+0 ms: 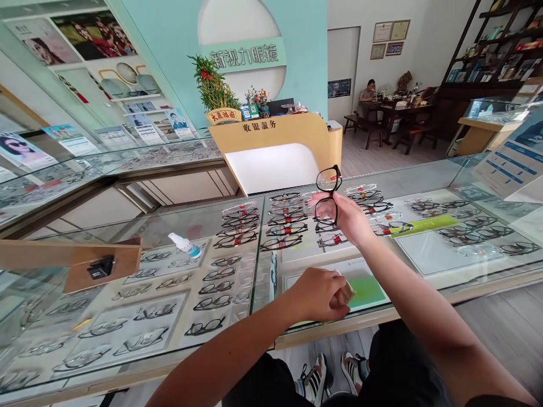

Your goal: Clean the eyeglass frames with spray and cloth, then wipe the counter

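My right hand [345, 217] is raised over the glass display counter [254, 265] and grips a pair of black-framed glasses [328, 195], held upright with one lens above the other. My left hand [320, 294] rests closed on the counter glass, pinching a small tan cloth [345, 292]. Rows of spectacle frames [241, 229] lie inside the case under both hands. A small white spray bottle [185, 245] lies on the glass to the left.
A wooden board with a black clip [99, 265] sits at the left. A cashier desk [275, 150] with plants stands behind the counter. A person sits at a dark table [392, 113] at the far right back. My shoes [316, 384] show below.
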Demonstrator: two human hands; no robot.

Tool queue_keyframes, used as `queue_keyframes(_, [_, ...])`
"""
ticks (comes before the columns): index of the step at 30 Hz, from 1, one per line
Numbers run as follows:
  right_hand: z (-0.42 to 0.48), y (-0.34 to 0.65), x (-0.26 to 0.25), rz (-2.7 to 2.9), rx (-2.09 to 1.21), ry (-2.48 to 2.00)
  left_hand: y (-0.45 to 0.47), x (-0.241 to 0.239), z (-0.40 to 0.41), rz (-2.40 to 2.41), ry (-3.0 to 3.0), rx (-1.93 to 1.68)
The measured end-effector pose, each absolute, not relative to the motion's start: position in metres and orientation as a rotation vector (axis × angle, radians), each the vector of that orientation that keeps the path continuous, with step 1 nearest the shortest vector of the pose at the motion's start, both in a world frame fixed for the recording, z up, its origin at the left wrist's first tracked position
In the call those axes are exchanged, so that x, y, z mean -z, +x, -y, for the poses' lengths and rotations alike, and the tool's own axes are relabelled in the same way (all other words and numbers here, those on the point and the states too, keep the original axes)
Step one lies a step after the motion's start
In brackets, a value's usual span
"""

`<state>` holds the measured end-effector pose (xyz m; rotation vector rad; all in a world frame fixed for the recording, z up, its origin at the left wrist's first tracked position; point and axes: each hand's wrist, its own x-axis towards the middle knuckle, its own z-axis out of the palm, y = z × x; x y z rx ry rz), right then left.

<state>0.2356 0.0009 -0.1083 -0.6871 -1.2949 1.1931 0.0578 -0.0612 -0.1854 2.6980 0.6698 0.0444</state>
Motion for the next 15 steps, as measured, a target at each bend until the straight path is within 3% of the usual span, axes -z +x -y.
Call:
queue_keyframes(10, [-0.004, 0.235, 0.113, 1.279, -1.193, -0.696, 0.057, 0.184, 0.056, -0.6, 2.433, -0.257])
queue_keyframes(15, [-0.005, 0.238, 0.115, 1.257, -1.182, -0.696, 0.044, 0.17, 0.033, -0.725, 1.906, -0.445])
